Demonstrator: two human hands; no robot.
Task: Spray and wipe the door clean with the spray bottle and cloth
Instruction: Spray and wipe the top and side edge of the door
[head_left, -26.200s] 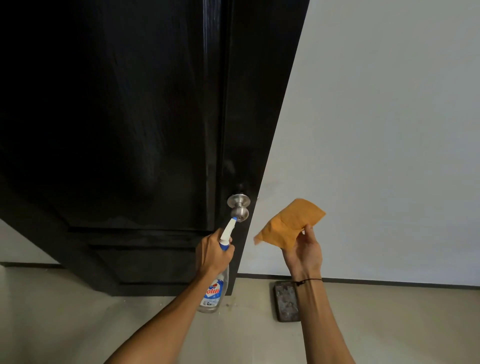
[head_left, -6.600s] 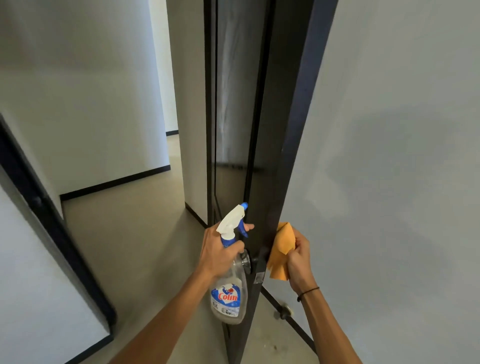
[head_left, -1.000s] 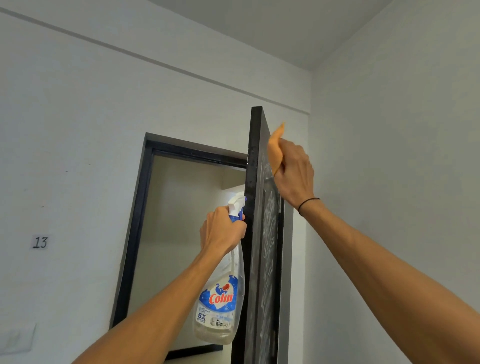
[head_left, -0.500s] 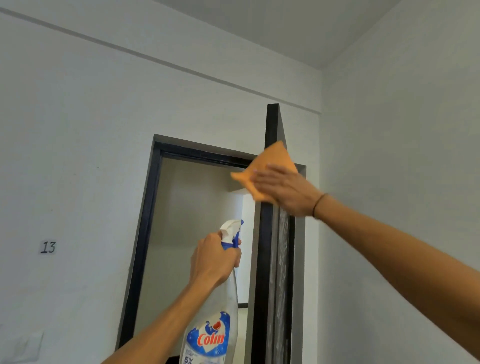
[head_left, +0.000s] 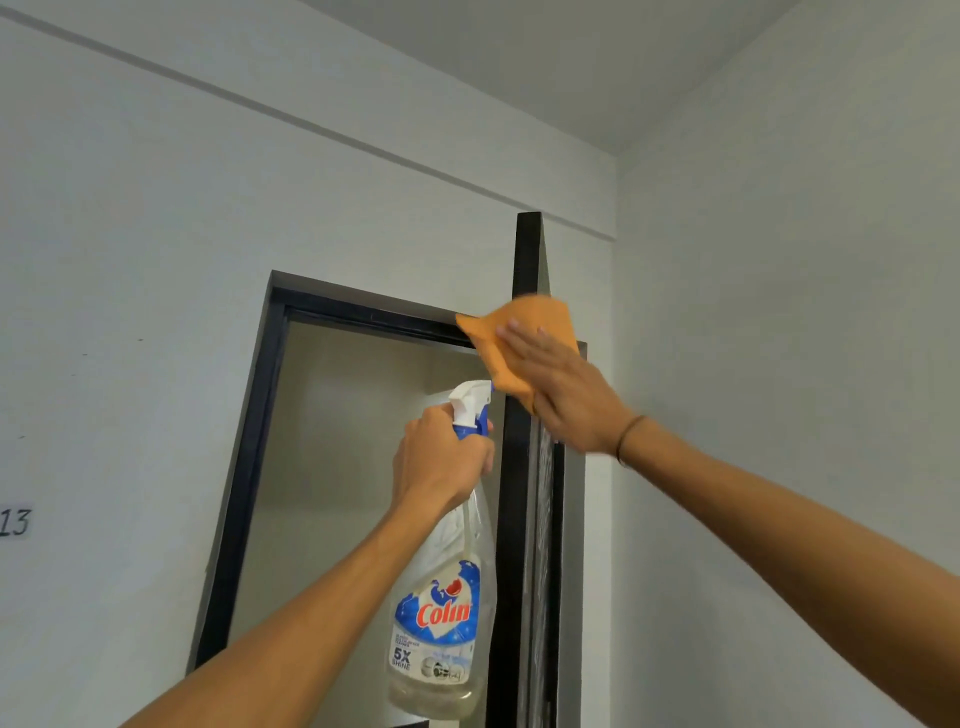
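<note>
The black door (head_left: 515, 519) stands open, seen edge-on, its top corner high in the middle of the view. My right hand (head_left: 563, 395) presses an orange cloth (head_left: 519, 338) flat against the door's upper edge, fingers straight over the cloth. My left hand (head_left: 441, 462) grips the neck of a clear spray bottle (head_left: 441, 613) with a blue and white trigger head and a blue "Colin" label, held upright just left of the door edge.
A black door frame (head_left: 244, 493) surrounds the opening on the left, with a lit room beyond. White walls stand on both sides; the right wall (head_left: 779, 364) is close to the door. A "13" label (head_left: 15, 521) is on the left wall.
My right hand moved the cloth from the door's far face near the top onto the near edge and slid it downward. The left hand keeps the bottle beside the door.
</note>
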